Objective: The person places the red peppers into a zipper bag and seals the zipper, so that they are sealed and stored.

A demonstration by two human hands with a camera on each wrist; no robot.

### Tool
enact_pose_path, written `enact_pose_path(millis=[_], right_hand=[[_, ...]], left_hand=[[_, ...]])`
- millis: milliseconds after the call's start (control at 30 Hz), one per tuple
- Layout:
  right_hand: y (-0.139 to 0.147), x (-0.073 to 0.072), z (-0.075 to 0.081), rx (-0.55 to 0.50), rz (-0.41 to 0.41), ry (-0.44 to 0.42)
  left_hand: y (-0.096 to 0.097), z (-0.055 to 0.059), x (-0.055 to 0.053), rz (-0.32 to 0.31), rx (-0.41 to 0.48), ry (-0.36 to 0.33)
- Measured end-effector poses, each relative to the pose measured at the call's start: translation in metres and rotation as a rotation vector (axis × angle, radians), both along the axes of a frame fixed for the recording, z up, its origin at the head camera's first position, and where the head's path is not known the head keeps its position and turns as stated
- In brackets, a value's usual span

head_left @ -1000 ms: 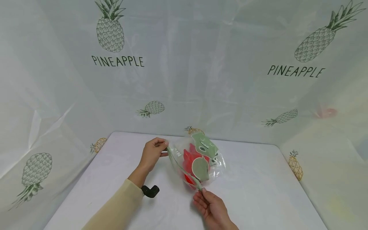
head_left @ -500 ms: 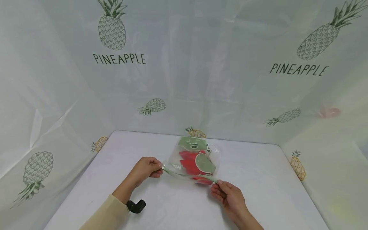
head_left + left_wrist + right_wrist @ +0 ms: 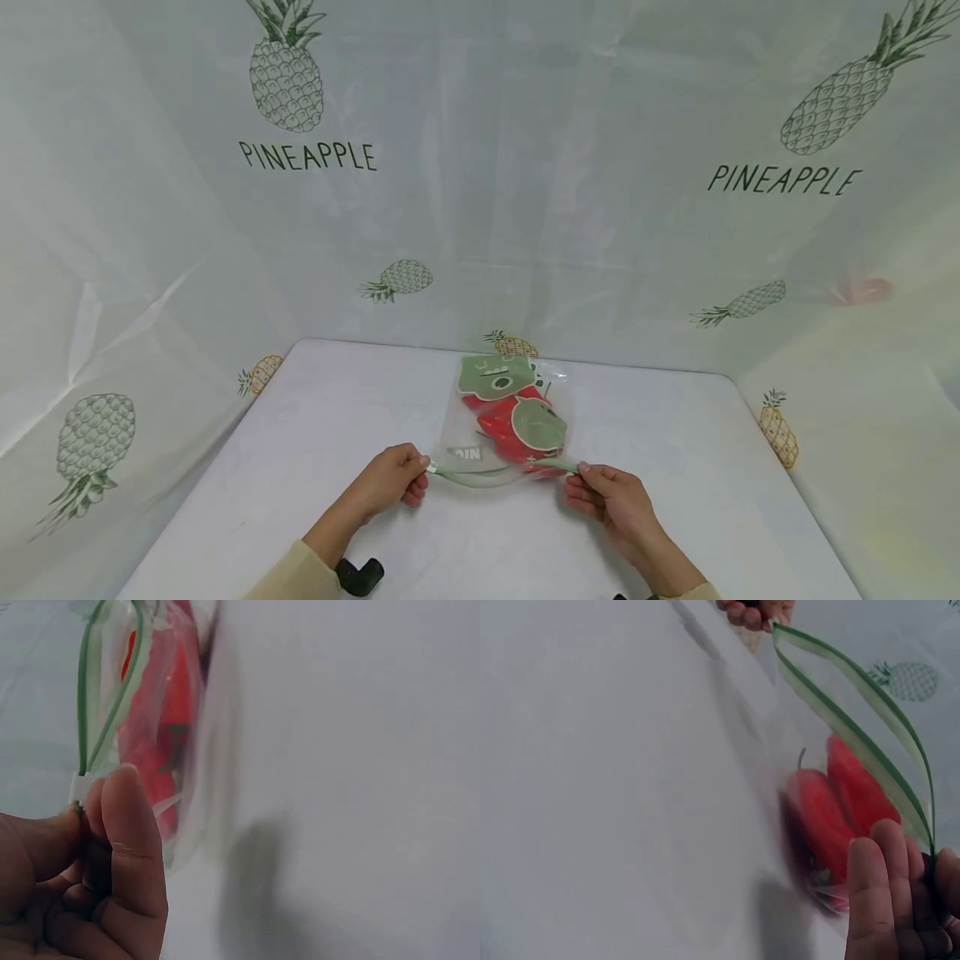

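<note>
A clear zip bag [image 3: 457, 433] with green cartoon prints lies at the middle of the table, its green-edged mouth facing me. Inside are several red, pepper-shaped things [image 3: 821, 802], one with a thin stem. My left hand [image 3: 393, 477] pinches the mouth's left end at a small white slider [image 3: 79, 786]. At the right end of the mouth, my right hand [image 3: 611, 496] pinches the green strip [image 3: 855, 724] between thumb and fingers. The two strips bow apart, so the mouth gapes between my hands. Prints partly cover the red things in the head view.
The white table [image 3: 352, 383] carries the bag. A pale curtain [image 3: 517, 208] printed with pineapples stands behind and on both sides of it. A black wrist device [image 3: 360, 575] sits by my left sleeve.
Both hands have come nearer to me and level, the right one also going rightward. The bag has turned from slanted to facing me and settled lower, its mouth now spread between my hands.
</note>
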State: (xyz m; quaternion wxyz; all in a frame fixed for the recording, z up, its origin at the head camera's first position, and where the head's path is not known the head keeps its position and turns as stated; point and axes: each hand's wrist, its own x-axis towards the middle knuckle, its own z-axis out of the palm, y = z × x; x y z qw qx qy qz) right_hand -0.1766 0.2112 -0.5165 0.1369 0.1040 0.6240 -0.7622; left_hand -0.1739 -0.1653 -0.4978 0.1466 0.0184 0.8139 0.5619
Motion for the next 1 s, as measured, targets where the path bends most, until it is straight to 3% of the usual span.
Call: enact_pose_path(millis=[333,467,600,767,867,1000], right_hand=[[0.011,-0.002,-0.002,0.143,0.122,0.008],[0.015,-0.005,0.001,0.173,0.138,0.018],[0.021,-0.009,0.006,0.193,0.149,0.013],[0.028,-0.012,0.006,0.231,0.191,0.017],[0.030,-0.012,0.005,0.228,0.203,0.015],[0.032,-0.012,0.005,0.213,0.204,0.006]], left_hand=[[0.013,-0.013,0.012,0.091,-0.164,0.100],[0.020,-0.017,0.015,0.108,-0.175,0.146],[0.019,-0.021,0.015,0.123,-0.048,0.113],[0.010,-0.021,0.014,0.062,0.173,-0.054],[0.005,-0.021,0.012,0.006,0.216,-0.124],[0.004,-0.022,0.010,-0.062,0.245,-0.154]])
